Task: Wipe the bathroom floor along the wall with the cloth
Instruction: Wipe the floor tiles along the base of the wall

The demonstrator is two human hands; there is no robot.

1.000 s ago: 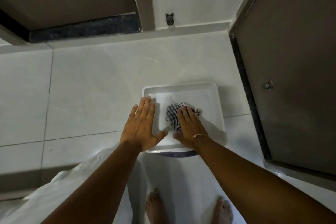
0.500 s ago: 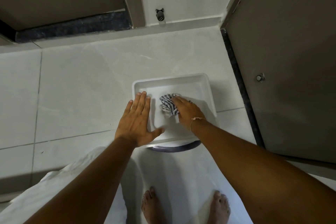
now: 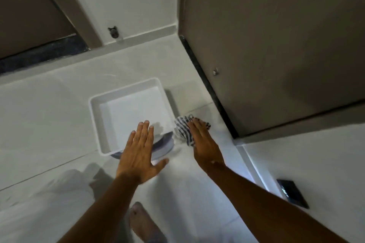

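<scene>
Head view, looking down: the right hand (image 3: pixel 203 142) lies palm-down on the striped cloth (image 3: pixel 184 129), fingers together and flat, pressing it onto the pale floor tiles (image 3: pixel 49 116). This cloth sits just right of the white square tray (image 3: pixel 94 104) and near the dark strip at the foot of the brown door (image 3: pixel 276 45) on the right. Left hand (image 3: pixel 139 156) hovers flat over the tray's near right corner, fingers straight and close together, thumb spread, holding nothing. A bare foot (image 3: pixel 142 221) shows at the near edge, and a dark floor stop (image 3: pixel 114 32) stands by the far wall
</scene>
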